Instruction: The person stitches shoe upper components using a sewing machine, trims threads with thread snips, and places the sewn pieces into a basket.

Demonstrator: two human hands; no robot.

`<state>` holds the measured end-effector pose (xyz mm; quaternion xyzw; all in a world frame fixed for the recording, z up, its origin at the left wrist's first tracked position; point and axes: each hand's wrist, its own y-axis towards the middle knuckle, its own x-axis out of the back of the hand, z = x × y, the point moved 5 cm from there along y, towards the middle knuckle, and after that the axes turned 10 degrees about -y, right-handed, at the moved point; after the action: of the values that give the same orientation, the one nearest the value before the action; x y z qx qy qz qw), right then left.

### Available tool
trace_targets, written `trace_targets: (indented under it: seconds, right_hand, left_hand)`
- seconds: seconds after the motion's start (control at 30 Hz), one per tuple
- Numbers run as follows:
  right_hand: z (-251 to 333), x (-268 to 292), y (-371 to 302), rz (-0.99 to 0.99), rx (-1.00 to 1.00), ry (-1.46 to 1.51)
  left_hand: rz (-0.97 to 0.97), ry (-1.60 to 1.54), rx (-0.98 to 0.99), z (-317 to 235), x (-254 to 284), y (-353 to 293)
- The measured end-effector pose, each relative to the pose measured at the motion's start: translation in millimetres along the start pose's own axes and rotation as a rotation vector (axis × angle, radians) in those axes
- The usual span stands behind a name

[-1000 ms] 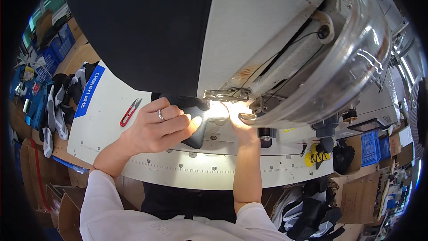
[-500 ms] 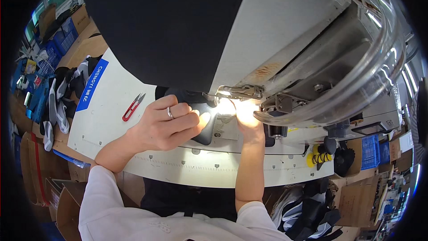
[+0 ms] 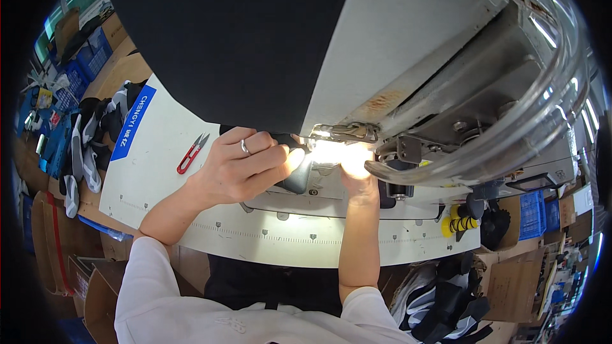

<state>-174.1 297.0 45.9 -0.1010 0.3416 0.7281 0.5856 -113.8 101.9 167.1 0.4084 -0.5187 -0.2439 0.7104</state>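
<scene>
My left hand (image 3: 245,164), with a ring on one finger, is closed, its thumb pressed to curled fingers left of the brightly lit needle area of a sewing machine (image 3: 376,44). What it pinches is hidden behind the fingers. Dark material (image 3: 227,129) shows past the knuckles, and a smooth dark grey piece (image 3: 296,183) lies below the thumb. On the other side of the needle area is my right hand (image 3: 358,169); strong glare washes out its fingers and anything in them. Red thread snips (image 3: 192,153) lie on the white table (image 3: 172,185), left of my left hand.
A clear curved guard (image 3: 567,114) arches over the machine's right side. Yellow and black spools (image 3: 460,224) stand at the table's right. Black and grey fabric pieces (image 3: 89,140) are heaped at left, more (image 3: 446,299) at lower right. Cardboard boxes (image 3: 54,242) and blue crates (image 3: 532,213) surround the table.
My left thumb and fingers have shifted slightly up and right, closer to the lit needle area. My right hand stays in nearly the same place. The whole view has moved a little.
</scene>
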Motion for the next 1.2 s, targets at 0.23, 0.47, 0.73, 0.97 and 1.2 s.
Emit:
trace_targets:
  seconds: [0.23,0.47,0.73,0.97,1.2]
  right_hand:
    - [-9.8,19.7,-0.9,-0.121,-0.159,0.029]
    - [-1.7,85.3,18.1,-0.483,-0.12,-0.41]
    - [46.4,-135.7,-67.0,-0.19,0.902,-1.305]
    - [24.9,-214.5,-26.8,-0.058,0.711,-1.654]
    - [31.1,-196.3,-42.9,0.213,0.359,-1.462]
  left_hand:
    - [0.089,0.039,0.098,-1.9,4.0,5.1]
    - [0.256,-0.049,0.533,30.7,19.9,-12.6]
    - [-0.391,-0.649,0.849,77.3,103.3,-13.7]
    - [-0.451,-0.865,0.913,70.7,116.4,-22.2]
    - [-0.192,-0.083,0.63,63.0,132.6,-11.3]
